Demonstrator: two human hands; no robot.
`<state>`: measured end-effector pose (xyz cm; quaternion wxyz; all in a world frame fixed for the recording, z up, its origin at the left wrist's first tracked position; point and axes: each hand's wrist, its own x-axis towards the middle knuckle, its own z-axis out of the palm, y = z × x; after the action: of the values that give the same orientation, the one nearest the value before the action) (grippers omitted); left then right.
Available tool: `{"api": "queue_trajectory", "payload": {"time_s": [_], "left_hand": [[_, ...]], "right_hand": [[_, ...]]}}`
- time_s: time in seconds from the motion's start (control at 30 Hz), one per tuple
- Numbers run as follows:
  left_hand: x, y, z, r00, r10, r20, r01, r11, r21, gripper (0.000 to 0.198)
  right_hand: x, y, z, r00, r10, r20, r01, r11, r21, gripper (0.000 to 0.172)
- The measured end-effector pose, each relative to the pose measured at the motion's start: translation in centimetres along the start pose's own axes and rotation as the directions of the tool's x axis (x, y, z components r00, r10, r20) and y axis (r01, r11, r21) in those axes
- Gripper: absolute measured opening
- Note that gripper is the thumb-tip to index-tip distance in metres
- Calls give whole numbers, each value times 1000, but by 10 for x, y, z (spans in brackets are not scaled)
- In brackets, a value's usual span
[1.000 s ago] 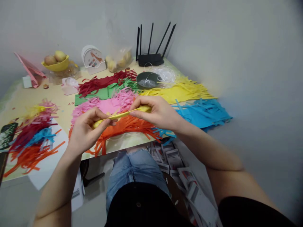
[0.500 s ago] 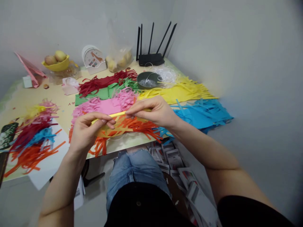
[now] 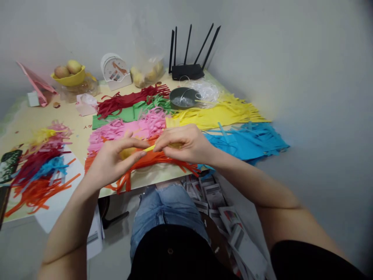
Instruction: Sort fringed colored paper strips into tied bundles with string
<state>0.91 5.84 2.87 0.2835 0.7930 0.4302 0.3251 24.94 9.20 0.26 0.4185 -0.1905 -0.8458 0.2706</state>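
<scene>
A narrow yellow paper strip (image 3: 150,148) spans the small gap between my hands. My right hand (image 3: 185,144) pinches it between thumb and fingers. My left hand (image 3: 115,159) has its thumb and index finger on either side of the strip's left end, closed around it. Beneath them lies orange fringed paper (image 3: 154,158) at the table's front edge. Behind is pink fringed paper (image 3: 134,128), then green (image 3: 126,114) and dark red (image 3: 128,101). Yellow fringed paper (image 3: 218,116) and blue fringed paper (image 3: 247,144) lie to the right.
A dark green bowl (image 3: 183,102) stands beside clear plastic string (image 3: 208,92). Farther back are a black router (image 3: 187,72), bagged fruit (image 3: 147,74) and a yellow fruit bowl (image 3: 70,79). Mixed cut strips (image 3: 43,171) and a phone (image 3: 10,165) are at left.
Both hands have come closer together and slightly lower, so less of the yellow strip shows between them. The left hand's fingers have straightened somewhat.
</scene>
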Motion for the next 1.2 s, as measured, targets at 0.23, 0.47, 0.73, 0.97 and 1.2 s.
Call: {"api": "queue_trajectory", "payload": {"time_s": [0.23,0.47,0.73,0.97,1.2], "left_hand": [[3,-5,9,1000,11,22,-13,995,103,20],[-5,-28,8,957,269,-111,-185,856,483,10],[-8,-52,10,786,594,-169,-362,665,654,12],[-4,-41,44,669,464,-581,-256,877,407,24],[-3,-27,68,702,-102,-705,-102,965,-241,14]], "right_hand": [[-8,8,3,990,-143,-16,141,988,-67,22],[-3,4,-4,985,138,106,-144,988,49,29],[24,19,24,877,319,358,-479,635,607,26],[23,14,47,944,302,134,-287,545,788,19],[32,13,48,958,261,-121,-147,806,573,10]]}}
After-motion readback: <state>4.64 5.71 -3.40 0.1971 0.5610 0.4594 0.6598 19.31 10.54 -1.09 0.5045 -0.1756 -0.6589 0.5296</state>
